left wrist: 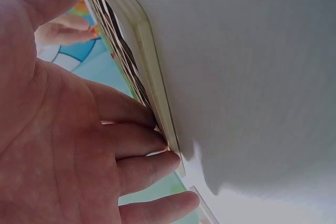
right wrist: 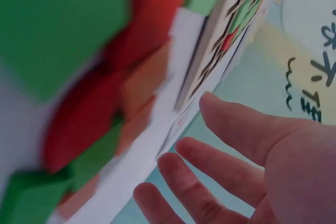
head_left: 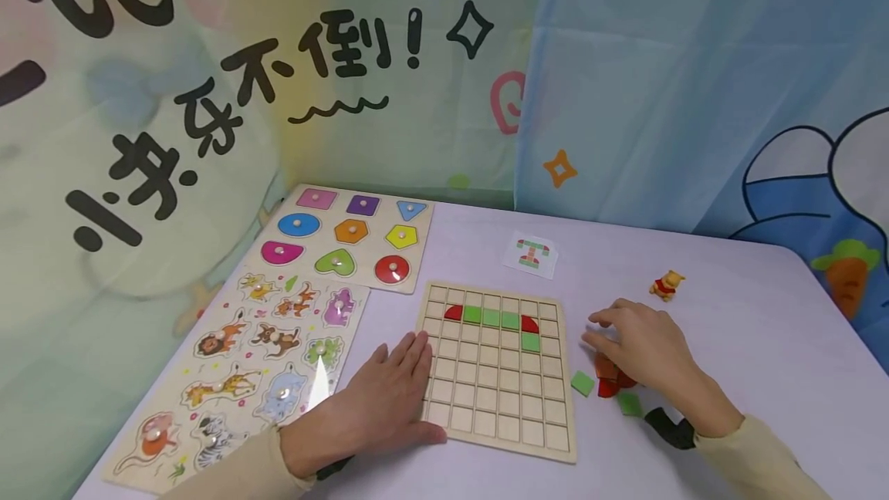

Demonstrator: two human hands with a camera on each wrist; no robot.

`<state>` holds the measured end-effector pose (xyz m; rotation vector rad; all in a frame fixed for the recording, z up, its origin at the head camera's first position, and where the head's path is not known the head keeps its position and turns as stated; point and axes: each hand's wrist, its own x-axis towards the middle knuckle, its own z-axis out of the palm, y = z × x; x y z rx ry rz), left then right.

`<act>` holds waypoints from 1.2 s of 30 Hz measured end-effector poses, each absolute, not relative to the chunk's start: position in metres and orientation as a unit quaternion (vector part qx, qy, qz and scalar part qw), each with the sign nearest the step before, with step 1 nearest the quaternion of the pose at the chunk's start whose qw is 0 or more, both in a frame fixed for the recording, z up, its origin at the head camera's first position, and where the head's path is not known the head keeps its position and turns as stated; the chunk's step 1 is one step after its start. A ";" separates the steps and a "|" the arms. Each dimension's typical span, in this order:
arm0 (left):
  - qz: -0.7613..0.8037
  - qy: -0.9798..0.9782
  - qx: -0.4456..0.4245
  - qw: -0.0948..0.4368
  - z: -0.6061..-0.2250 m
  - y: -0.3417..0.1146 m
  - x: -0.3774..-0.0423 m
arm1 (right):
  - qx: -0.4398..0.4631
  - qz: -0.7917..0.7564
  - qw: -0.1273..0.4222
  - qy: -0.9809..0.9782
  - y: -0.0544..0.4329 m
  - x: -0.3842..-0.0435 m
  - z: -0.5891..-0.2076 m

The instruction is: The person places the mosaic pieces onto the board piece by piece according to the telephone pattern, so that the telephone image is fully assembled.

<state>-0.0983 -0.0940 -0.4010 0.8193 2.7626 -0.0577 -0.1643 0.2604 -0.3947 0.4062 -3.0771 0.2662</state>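
A wooden grid board lies flat on the table. In its upper rows sit several green squares, with a red rounded piece at the left and another at the right. My left hand rests its straight fingers along the board's left edge, its thumb by the near corner. Right of the board, my right hand hovers over a loose pile of orange pieces, red pieces and green pieces. Its fingers are loosely bent and hold nothing.
A pattern card lies behind the board, and a small bear figure stands at the back right. To the left are a shape puzzle and an animal puzzle. A printed curtain hangs behind the table.
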 end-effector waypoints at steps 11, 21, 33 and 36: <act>-0.020 0.950 0.287 0.119 -0.400 -0.093 -0.098 | 0.089 0.070 -0.013 -0.994 0.289 -0.152 -0.402; -0.009 0.951 0.285 0.120 -0.399 -0.093 -0.096 | 0.085 0.076 -0.048 -0.992 0.297 -0.141 -0.404; -0.007 0.952 0.284 0.117 -0.400 -0.094 -0.096 | 0.090 0.054 -0.050 -0.993 0.288 -0.136 -0.405; -0.009 0.952 0.282 0.119 -0.400 -0.094 -0.097 | 0.099 0.049 -0.039 -0.993 0.287 -0.134 -0.405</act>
